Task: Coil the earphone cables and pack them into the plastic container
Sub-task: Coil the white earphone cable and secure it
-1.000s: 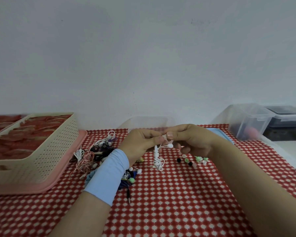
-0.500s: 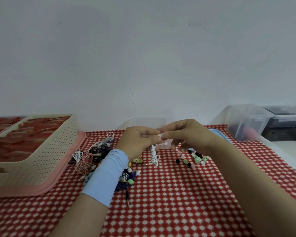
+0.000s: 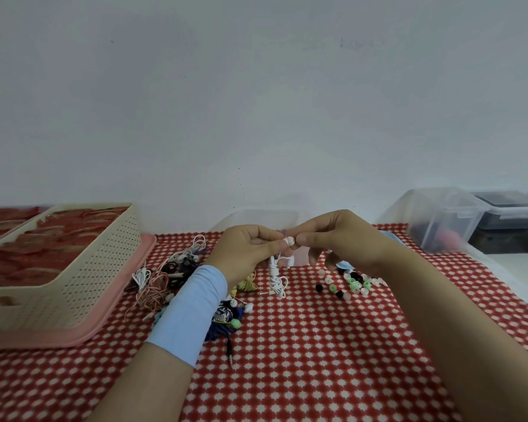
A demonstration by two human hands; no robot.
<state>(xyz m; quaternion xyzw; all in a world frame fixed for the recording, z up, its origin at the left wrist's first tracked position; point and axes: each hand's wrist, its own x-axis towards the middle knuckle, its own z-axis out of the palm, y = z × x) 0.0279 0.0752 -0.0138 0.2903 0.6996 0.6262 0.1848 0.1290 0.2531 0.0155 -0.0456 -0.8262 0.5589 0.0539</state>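
My left hand (image 3: 247, 249) and my right hand (image 3: 339, 240) meet above the table, both pinching a white earphone bud (image 3: 290, 240). Its white cable (image 3: 275, 277) hangs down from my left hand as a wound bundle, the lower loops touching the cloth. A tangle of pink, white and dark earphones (image 3: 168, 271) lies to the left, more of them (image 3: 230, 315) under my left wrist. A clear plastic container (image 3: 253, 219) stands behind my hands, mostly hidden.
A cream perforated basket (image 3: 83, 275) on a pink tray (image 3: 116, 303) fills the left. Loose coloured ear tips (image 3: 345, 284) lie under my right hand. Clear lidded boxes (image 3: 445, 217) stand at the back right. A black jack plug (image 3: 230, 350) lies on the red checked cloth (image 3: 317, 360).
Both hands have risen slightly, lifting the white cable bundle higher. The fingertips have closed together on the white bud.
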